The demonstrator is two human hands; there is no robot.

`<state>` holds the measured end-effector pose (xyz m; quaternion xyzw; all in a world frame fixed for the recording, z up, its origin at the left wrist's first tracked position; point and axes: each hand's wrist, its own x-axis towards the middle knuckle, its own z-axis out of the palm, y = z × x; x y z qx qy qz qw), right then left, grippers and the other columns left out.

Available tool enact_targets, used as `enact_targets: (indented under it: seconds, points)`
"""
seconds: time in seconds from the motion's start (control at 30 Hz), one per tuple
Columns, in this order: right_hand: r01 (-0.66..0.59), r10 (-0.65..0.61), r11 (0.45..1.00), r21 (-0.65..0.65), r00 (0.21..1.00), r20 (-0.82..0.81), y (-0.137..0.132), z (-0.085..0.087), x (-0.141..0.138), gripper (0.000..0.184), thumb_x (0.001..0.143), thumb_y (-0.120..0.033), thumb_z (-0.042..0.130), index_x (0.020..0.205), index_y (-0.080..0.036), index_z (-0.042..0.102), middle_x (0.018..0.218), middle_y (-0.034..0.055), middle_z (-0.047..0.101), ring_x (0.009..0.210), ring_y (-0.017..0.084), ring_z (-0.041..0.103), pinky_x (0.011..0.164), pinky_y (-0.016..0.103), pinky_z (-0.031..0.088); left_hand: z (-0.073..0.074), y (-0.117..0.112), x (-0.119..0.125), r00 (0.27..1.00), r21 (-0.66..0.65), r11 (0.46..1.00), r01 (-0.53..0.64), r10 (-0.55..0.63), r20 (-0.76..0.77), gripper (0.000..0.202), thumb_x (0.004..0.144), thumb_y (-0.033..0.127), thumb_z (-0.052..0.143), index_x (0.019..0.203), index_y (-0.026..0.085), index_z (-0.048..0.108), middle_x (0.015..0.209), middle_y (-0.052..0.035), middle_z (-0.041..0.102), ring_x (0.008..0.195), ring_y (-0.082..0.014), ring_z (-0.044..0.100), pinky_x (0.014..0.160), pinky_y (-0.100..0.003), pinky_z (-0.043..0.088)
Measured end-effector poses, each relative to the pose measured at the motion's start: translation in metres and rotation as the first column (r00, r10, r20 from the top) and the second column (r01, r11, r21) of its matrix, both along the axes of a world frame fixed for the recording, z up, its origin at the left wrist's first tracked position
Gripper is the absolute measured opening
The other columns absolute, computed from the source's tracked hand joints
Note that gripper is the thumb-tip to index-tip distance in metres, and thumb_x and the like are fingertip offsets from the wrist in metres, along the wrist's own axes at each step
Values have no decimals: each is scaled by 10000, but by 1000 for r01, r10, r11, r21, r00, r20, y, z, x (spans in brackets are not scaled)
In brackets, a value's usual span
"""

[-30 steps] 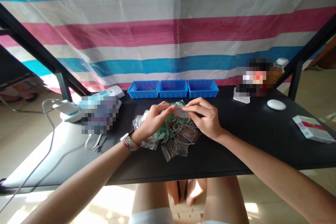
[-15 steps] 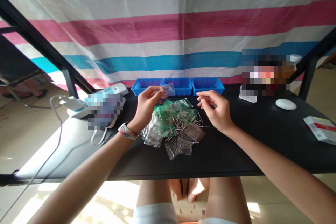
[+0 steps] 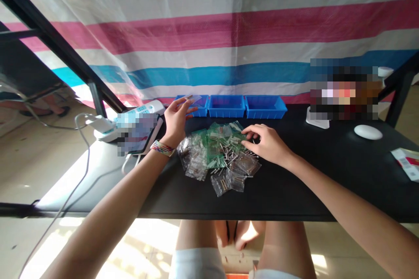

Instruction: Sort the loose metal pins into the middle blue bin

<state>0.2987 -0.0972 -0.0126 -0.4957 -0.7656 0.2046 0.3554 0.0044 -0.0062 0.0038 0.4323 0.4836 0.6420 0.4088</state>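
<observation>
Left hand (image 3: 175, 122): thumb and fingers pinched on small clear bag (image 3: 195, 99), brassy piece in it. Bag sits at the fingertips, in front of the left blue bin (image 3: 202, 109) in view; hand and bag partly block that bin, can't tell contents. Middle bin (image 3: 226, 108) and right bin (image 3: 266, 109) are to the right of this hand, beyond the right hand (image 3: 269, 141); can't make out contents.

Right hand: thumb and fingers apart, over the near-side edge of the pile; can't tell if touching. Left of it on the desk (image 3: 288, 196): green bags (image 3: 213, 148) with small pieces, loose metal pins (image 3: 231, 156). Clear bags (image 3: 220, 184) nearer the person hold brassy pins.

Labels: red-and-white box (image 3: 407, 163), well right of right hand, print too small to read.
</observation>
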Motion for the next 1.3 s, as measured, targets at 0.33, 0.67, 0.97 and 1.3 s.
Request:
enact_targets:
  seconds: [0.33,0.67,0.97,1.3]
  points:
    - [-15,-64,970,-241,946,-317,9,-3,3,262,740,-241,769,994,-185,795,748,16,714,679,177,625,657,319,487,-3,0,-2,991,-21,995,98,-96,97,377,842,326,673,1187,175,692,1257,-140,766,925,-215,795,714,-278,597]
    - [-142,-211,909,-393,654,-726,9,19,7,290,694,-288,843,958,-175,807,830,41,687,741,161,609,614,282,528,11,-30,19,916,166,942,293,-227,-331,179,894,377,696,921,200,712,815,-31,716,697,-158,652,645,-274,514]
    - [-314,-30,914,-258,579,-814,-2,24,-7,383,756,-327,893,1118,-242,800,850,-4,643,808,161,625,779,342,604,23,-79,46,633,88,799,595,-397,-665,465,921,471,782,1318,234,734,1189,-101,788,1040,-248,721,905,-348,556]
    - [-324,-56,913,-247,500,-864,1,15,-17,368,749,-340,915,1082,-230,806,915,10,703,833,155,656,796,312,606,12,-72,53,735,114,789,604,-495,-463,274,891,395,825,968,165,698,817,-30,704,757,-159,648,711,-277,511]
